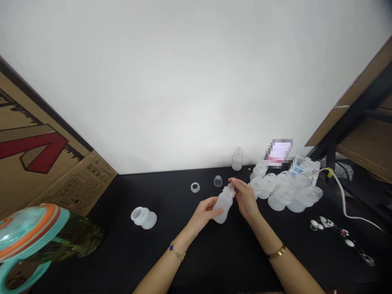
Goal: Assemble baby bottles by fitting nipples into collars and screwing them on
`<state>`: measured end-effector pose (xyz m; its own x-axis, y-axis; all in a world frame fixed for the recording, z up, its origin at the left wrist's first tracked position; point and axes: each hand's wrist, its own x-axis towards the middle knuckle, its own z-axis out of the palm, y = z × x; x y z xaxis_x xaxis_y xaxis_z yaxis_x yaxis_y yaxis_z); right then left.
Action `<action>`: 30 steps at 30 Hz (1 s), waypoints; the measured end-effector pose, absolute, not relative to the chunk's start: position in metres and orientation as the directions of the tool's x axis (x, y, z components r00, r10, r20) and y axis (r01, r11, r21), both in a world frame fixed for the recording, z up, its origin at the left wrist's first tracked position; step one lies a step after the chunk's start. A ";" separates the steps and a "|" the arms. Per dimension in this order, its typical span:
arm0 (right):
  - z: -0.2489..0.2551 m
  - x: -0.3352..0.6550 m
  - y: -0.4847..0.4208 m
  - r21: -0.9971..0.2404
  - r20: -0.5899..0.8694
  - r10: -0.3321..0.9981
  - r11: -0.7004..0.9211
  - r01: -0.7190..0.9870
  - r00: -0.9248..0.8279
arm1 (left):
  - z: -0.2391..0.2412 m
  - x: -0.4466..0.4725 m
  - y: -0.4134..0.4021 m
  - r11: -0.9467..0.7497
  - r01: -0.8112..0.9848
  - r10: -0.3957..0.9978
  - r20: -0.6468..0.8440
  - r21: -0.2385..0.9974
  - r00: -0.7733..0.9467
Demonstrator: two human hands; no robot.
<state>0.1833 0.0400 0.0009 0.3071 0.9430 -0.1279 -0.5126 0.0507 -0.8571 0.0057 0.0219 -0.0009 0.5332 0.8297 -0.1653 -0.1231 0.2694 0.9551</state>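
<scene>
A frosted white baby bottle [225, 202] is tilted in front of me, its top leaning to the right. My left hand [204, 214] is wrapped round the bottle's body. At its upper end, the fingers of my right hand [246, 200] pinch the clear bottle teat [231, 185]; they partly hide it. Just behind the bottle, a clear domed cap [218, 181] rests on the black table. Left of the cap lies a white screw ring [195, 187]. Farther left, a bottle without a top [144, 217] lies on its side, mouth to the left.
A capped bottle [237, 159] stands by the wall. Several more bottles [281, 196] crowd together at right, near a small box [306, 165] and a blurred screen [279, 153]. A white cable [341, 192] runs along the right. A big teal-lidded jug [33, 232] and a cardboard box [45, 155] occupy the left.
</scene>
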 end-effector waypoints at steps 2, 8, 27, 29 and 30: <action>0.000 0.183 0.040 -0.862 -0.123 0.945 0.049 -0.505 0.303 | 0.000 0.006 0.021 0.273 -0.123 0.819 -0.163 0.954 0.551; -0.004 0.184 0.040 -0.873 -0.104 0.954 0.047 -0.485 0.281 | -0.002 0.005 0.020 0.270 -0.107 0.793 -0.159 0.957 0.588; -0.004 0.183 0.040 -0.899 -0.038 0.958 0.091 -0.428 0.285 | -0.002 0.004 0.021 0.190 -0.041 0.783 -0.127 0.981 0.608; -0.004 0.183 0.041 -0.900 -0.040 0.956 0.091 -0.427 0.289 | -0.003 0.004 0.021 0.183 -0.042 0.785 -0.120 0.982 0.608; -0.004 0.183 0.041 -0.900 -0.041 0.956 0.091 -0.426 0.290 | -0.004 0.004 0.021 0.179 -0.042 0.785 -0.117 0.983 0.608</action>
<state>0.1831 0.0406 -0.0043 0.2900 0.9562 -0.0405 -0.4263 0.0911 -0.9000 0.0043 0.0215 -0.0041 0.6084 0.7850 -0.1168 -0.0425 0.1792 0.9829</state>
